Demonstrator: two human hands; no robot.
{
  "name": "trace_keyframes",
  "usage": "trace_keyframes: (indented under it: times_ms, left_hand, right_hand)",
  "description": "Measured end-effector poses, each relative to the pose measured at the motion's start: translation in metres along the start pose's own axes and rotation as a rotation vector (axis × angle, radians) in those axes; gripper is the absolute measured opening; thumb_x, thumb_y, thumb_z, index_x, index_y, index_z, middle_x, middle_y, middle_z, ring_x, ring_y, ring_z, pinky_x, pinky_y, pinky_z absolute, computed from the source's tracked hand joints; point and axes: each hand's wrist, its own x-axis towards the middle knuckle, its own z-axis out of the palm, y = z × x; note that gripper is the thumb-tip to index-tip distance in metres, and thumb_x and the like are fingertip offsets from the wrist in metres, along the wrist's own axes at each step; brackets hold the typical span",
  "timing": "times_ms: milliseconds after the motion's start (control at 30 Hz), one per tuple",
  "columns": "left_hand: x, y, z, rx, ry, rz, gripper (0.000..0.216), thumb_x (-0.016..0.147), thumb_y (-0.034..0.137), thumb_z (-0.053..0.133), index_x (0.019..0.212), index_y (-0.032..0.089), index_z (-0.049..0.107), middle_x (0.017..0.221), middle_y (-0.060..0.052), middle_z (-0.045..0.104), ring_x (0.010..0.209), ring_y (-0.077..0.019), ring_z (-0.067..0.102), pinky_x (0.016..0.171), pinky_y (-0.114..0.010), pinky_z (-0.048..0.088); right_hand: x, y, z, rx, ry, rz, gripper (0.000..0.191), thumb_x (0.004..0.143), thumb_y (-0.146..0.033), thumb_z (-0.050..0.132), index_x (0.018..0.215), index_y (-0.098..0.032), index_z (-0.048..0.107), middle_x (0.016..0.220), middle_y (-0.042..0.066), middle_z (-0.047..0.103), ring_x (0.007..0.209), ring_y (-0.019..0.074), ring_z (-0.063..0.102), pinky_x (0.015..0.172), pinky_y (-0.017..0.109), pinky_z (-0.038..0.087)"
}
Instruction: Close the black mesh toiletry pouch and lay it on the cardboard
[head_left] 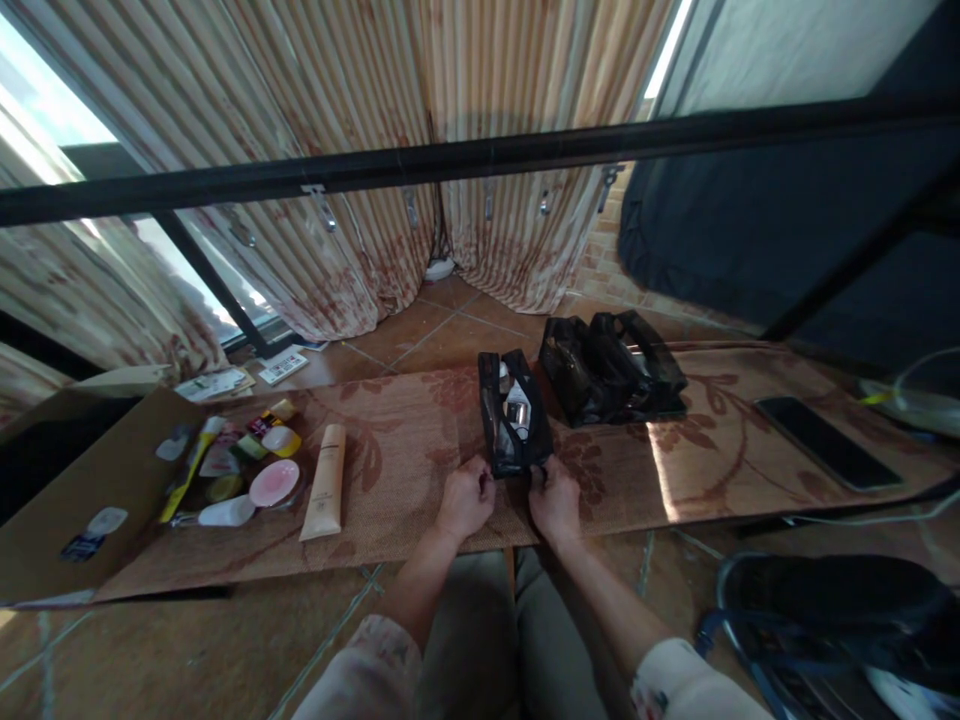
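Both the left hand [465, 498] and right hand [553, 497] pinch the near end of one black mesh pouch [514, 415], with two more black pouches [611, 368] just right of it and one cream tube [325, 482] to its left.

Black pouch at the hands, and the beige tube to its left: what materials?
Pouch: looks like dark see-through plastic, glossy; the items inside show through and the sides catch glare. Tube: probably soft plastic, matte beige, flattened at one end; print too small to read.
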Motion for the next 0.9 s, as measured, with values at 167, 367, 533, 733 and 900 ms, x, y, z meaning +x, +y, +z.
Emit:
trace_keyframes:
  times_ms: [167, 367, 533, 733, 900]
  left_hand:
    - [-0.002, -0.001, 0.004, -0.011, 0.044, -0.006, 0.010, 0.076, 0.012, 0.046, 0.080, 0.020, 0.050, 0.070, 0.000, 0.058, 0.066, -0.0131, 0.057, 0.064, -0.023, 0.040]
    - [-0.003, 0.002, 0.005, -0.030, 0.057, -0.049, 0.012, 0.084, 0.032, 0.051, 0.084, 0.020, 0.051, 0.072, 0.000, 0.060, 0.065, -0.0127, 0.058, 0.060, -0.022, 0.041]
    - [0.000, 0.002, 0.008, 0.048, 0.084, -0.078, 0.017, 0.088, 0.034, 0.047, 0.091, 0.019, 0.055, 0.080, -0.003, 0.064, 0.073, -0.0153, 0.061, 0.062, -0.023, 0.042]
    - [0.001, 0.001, 0.014, 0.169, 0.128, -0.095, 0.018, 0.088, 0.027, 0.045, 0.093, 0.019, 0.061, 0.079, -0.005, 0.066, 0.076, -0.0170, 0.063, 0.065, -0.024, 0.042]
    - [0.002, 0.002, 0.013, 0.145, 0.133, -0.076, 0.019, 0.086, 0.024, 0.047, 0.093, 0.018, 0.063, 0.072, -0.003, 0.065, 0.068, -0.0151, 0.062, 0.060, -0.023, 0.041]
  right_hand:
    - [0.000, 0.000, 0.001, 0.003, -0.007, -0.029, 0.018, 0.081, -0.019, 0.039, 0.080, -0.018, 0.057, 0.078, 0.007, 0.063, 0.075, 0.0202, 0.058, 0.069, 0.030, 0.043]
    - [-0.001, 0.001, 0.001, 0.005, -0.017, -0.044, 0.019, 0.081, -0.018, 0.038, 0.084, -0.018, 0.057, 0.082, 0.008, 0.063, 0.078, 0.0207, 0.059, 0.071, 0.031, 0.044]
    - [-0.001, 0.002, 0.001, -0.011, -0.039, -0.063, 0.020, 0.082, -0.018, 0.038, 0.087, -0.017, 0.058, 0.082, 0.008, 0.062, 0.079, 0.0214, 0.059, 0.072, 0.032, 0.045]
    - [-0.001, 0.003, 0.003, -0.004, -0.048, -0.094, 0.023, 0.082, -0.016, 0.039, 0.092, -0.017, 0.059, 0.090, 0.009, 0.063, 0.086, 0.0213, 0.059, 0.078, 0.033, 0.046]
    - [-0.001, 0.004, 0.003, -0.008, -0.062, -0.104, 0.024, 0.083, -0.015, 0.039, 0.094, -0.017, 0.060, 0.091, 0.009, 0.064, 0.087, 0.0217, 0.059, 0.080, 0.034, 0.046]
